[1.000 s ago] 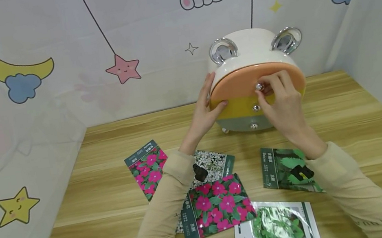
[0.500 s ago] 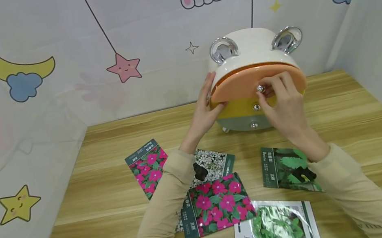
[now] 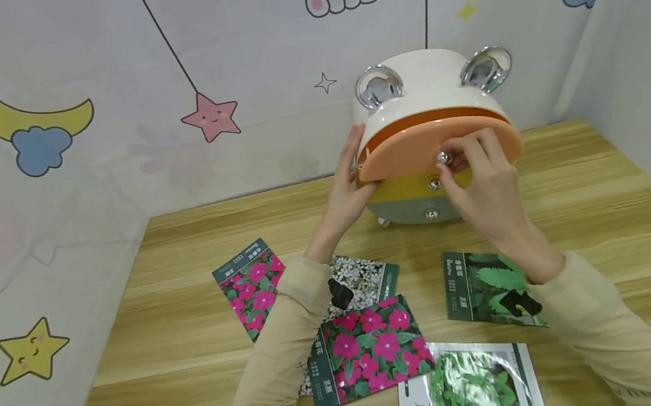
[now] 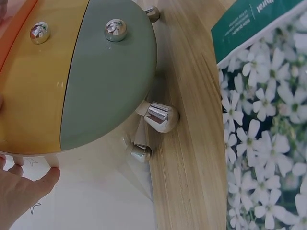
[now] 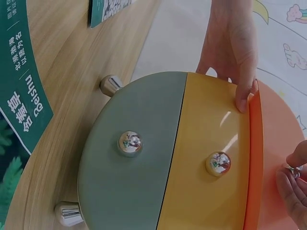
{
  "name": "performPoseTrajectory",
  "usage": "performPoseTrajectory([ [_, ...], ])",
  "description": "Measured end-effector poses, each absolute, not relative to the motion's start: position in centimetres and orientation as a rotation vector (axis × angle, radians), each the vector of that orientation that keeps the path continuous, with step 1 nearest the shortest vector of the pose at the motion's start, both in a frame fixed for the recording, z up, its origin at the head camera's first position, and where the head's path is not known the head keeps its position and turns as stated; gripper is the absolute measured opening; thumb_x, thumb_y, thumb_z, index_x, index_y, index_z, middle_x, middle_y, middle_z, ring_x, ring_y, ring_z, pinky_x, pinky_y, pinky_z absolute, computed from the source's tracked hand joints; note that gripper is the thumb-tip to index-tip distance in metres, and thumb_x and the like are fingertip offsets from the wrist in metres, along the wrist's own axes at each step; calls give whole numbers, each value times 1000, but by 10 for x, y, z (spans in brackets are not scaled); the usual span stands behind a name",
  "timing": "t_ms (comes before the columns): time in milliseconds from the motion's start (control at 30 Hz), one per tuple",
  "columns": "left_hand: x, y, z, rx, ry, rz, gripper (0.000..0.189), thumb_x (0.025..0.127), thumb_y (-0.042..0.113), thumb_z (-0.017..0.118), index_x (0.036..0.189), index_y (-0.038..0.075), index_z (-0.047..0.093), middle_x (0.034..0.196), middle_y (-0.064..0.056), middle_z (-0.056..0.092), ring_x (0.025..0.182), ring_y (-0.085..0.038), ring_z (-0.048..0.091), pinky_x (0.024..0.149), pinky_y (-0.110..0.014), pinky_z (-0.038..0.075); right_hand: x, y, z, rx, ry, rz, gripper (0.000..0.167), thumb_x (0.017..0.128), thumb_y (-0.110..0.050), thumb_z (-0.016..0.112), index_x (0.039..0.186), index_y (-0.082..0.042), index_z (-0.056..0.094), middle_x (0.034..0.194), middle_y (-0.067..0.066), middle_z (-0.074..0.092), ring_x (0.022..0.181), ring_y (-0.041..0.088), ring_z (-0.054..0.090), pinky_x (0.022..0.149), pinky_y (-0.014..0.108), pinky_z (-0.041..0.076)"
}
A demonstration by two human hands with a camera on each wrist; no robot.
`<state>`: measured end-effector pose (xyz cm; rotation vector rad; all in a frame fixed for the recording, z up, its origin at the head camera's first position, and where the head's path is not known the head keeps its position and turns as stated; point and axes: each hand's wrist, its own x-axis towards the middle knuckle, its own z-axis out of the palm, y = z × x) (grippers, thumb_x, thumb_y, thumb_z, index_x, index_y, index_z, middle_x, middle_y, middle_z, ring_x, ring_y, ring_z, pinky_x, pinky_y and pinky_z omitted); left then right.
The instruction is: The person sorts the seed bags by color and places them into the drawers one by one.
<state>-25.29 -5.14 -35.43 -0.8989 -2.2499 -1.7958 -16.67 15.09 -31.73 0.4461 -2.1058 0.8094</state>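
A small rounded chest of drawers point(image 3: 435, 85) with a white body and two silver ears stands at the back right. Its orange top drawer point(image 3: 400, 153) is slid partly out, with a gap along its upper edge. My right hand point(image 3: 487, 186) pinches that drawer's silver knob point(image 3: 442, 158) between thumb and fingertips. My left hand point(image 3: 349, 192) rests against the chest's left side, fingers extended along it. In the right wrist view its thumb point(image 5: 243, 93) lies on the yellow middle drawer point(image 5: 201, 182), which is closed. Below, the grey-green drawer point(image 4: 110, 81) is closed too.
Seed packets lie on the wooden table point(image 3: 156, 340): two with pink flowers point(image 3: 379, 349), one with white flowers point(image 3: 361, 275), partly covered. A green-leaf packet point(image 3: 490, 287) lies under the right forearm, another point(image 3: 470, 388) at the front. A printed wall sheet point(image 3: 271, 50) stands behind.
The orange top drawer has come from closed to partly out, toward me, with my right hand on its knob. My left hand has stayed at the chest's side.
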Motion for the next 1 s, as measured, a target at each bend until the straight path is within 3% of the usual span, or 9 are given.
performPoseTrajectory([
  [200, -247, -52, -347, -884, -2266, -1813, 80, 89, -4, 60, 154, 14, 18, 164, -4, 8, 150, -21, 15, 108, -47, 43, -162, 151, -317, 451, -2102, 799, 20, 85, 2, 65, 105, 5, 61, 97, 20, 53, 77, 24, 63, 73, 3, 41],
  [433, -229, -55, -325, -883, -2312, -1800, 78, 88, -5, 60, 153, 6, 17, 163, -13, 7, 151, -28, 12, 113, -51, 37, -157, 150, -316, 460, -2101, 791, 20, 85, 1, 66, 105, 5, 61, 97, 20, 53, 77, 24, 63, 72, 10, 46],
  [633, -230, -56, -325, -892, -2337, -1790, 80, 88, -5, 62, 153, 6, 16, 163, -13, 6, 151, -28, 10, 114, -52, 34, -154, 151, -316, 479, -2109, 753, 20, 86, -2, 66, 104, 6, 60, 97, 21, 52, 77, 24, 63, 74, 4, 43],
  [800, -245, -55, -342, -887, -2342, -1788, 87, 85, -6, 64, 155, 13, 15, 164, -5, 4, 152, -24, 7, 117, -57, 26, -150, 150, -316, 481, -2101, 771, 20, 85, 0, 66, 103, 7, 60, 96, 21, 52, 76, 24, 62, 74, 6, 43],
  [1000, -251, -55, -351, -882, -2345, -1775, 94, 82, -9, 66, 155, 23, 16, 164, 3, 5, 151, -17, 9, 118, -55, 25, -147, 149, -317, 480, -2088, 788, 21, 84, 4, 66, 104, 7, 61, 95, 20, 53, 75, 24, 62, 71, 9, 46],
])
